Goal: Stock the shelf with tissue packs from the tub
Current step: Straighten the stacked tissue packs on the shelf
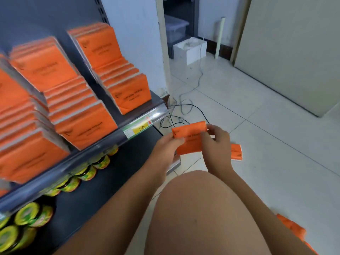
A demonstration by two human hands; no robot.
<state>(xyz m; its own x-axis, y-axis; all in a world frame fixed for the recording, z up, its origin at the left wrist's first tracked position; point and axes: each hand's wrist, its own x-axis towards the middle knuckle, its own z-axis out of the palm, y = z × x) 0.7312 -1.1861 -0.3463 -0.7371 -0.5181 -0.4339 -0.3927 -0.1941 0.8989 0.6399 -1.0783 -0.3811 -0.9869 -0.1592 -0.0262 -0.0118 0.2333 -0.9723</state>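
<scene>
The person crouches at the right-hand end of the shelf, holding one tissue pack in the air just off its front corner, below the level of the price label. Both hands grip it. The left hand pinches the near-left end, and the right hand curls its fingers round the other end. To my eye the two-handed hold is there to square the pack up and turn its printed face forward before it goes in.

That would match the stocked packs, which stand on edge in tight files running back from the shelf's front edge, stepped higher toward the rear so every face shows. The pack is a flat orange rectangle in soft film with dark lettering and a pale strip along its side. It bends a little under the fingers, so it is pliable rather than stiff.

A loose pack lies flat on the glossy tiled floor just beyond the right hand. More orange packs are heaped by the person's knee — I cannot tell whether a tub holds them, as no rim shows. On the shelf below, yellow-green lidded jars line the front edge. Cables trail across the floor past the shelf's end.
</scene>
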